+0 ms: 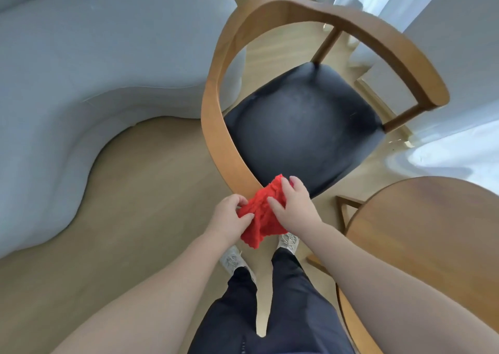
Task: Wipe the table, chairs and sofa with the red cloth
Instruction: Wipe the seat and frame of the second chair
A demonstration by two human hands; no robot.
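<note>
Red cloth (260,218) sits bunched over the near end of the chair's curved wooden rail (216,126), my left hand (229,217) pinching its edge and my right hand (293,207) gripping it from above.

I see both hands gripping crumpled red cloth (260,214) on curved wooden chair backrest (216,126): left hand (229,216), right hand (293,205). Round wooden table (432,234) right, grey sofa (81,70) left.

head view looks steeply down, close over the chair (302,126).
</note>
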